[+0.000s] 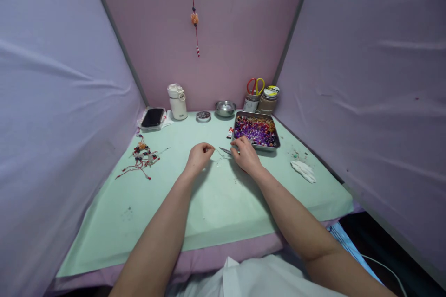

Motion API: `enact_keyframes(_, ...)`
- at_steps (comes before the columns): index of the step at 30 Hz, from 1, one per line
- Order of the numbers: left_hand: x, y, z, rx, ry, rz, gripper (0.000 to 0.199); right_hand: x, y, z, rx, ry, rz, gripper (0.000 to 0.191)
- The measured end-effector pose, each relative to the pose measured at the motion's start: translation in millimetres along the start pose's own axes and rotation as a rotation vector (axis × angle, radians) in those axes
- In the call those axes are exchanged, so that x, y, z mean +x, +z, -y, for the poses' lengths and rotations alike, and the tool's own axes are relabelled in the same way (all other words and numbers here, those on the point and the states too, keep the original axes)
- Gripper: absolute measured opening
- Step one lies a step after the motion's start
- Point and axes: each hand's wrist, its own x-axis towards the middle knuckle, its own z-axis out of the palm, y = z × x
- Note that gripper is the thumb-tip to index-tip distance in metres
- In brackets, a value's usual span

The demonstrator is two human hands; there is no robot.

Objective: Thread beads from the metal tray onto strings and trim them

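Observation:
My left hand [201,155] is closed in a pinch over the middle of the green tabletop, with a thin thread [219,153] running from its fingertips to the right. My right hand [245,153] is wrapped round scissors [226,151], whose blades point left toward the thread. Most of the scissors' handle is hidden under the palm. Just behind my right hand sits a metal tray [267,149] full of purple, red and dark beads. A small red and white packet [230,132] lies left of the tray.
Beaded red cords [141,155] and a phone [153,118] lie at the left. Along the back stand a white bottle [178,103], small dish [203,116], metal bowl [225,108], scissors holder [251,103] and jar [268,100]. A white glove [303,171] lies right; a beaded ornament [194,19] hangs behind.

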Motion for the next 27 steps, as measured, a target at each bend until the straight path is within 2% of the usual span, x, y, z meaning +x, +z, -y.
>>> enact_keyframes(2, -0.9, 2.8, -2.7, -0.027, 0.026, 0.048, 0.019, -2.0, 4.1, 5.6, 0.104, -0.069, 0.0, 0.02)
enact_keyframes(4, -1.8, 4.9, -4.7, -0.073, 0.055, 0.096, 0.02, -3.6, 8.4, 11.0, 0.238, -0.084, 0.053, 0.026)
enact_keyframes(8, -3.1, 6.3, -6.2, -0.206, 0.016, 0.146, 0.023, -4.2, 10.9, 16.3, 0.404, 0.037, 0.19, 0.017)
enact_keyframes(11, -2.9, 6.6, -4.8, -0.399, -0.069, 0.167, 0.027, -2.7, 7.6, 15.4, 0.427, 0.087, 0.171, 0.023)
enact_keyframes(16, -1.7, 6.3, -1.1, -0.721, -0.19, 0.205, 0.038, -1.2, 6.5, 10.1, 0.452, 0.111, 0.15, 0.024)
enact_keyframes(22, -3.4, 2.8, -7.0, -0.874, -0.258, 0.171, 0.021, -0.1, 8.5, 7.2, 0.487, 0.119, 0.143, 0.024)
enact_keyframes(27, -2.0, 4.3, -11.8, -0.891, -0.297, 0.112, 0.008, 0.5, 6.9, 10.0, 0.494, 0.12, 0.138, 0.023)
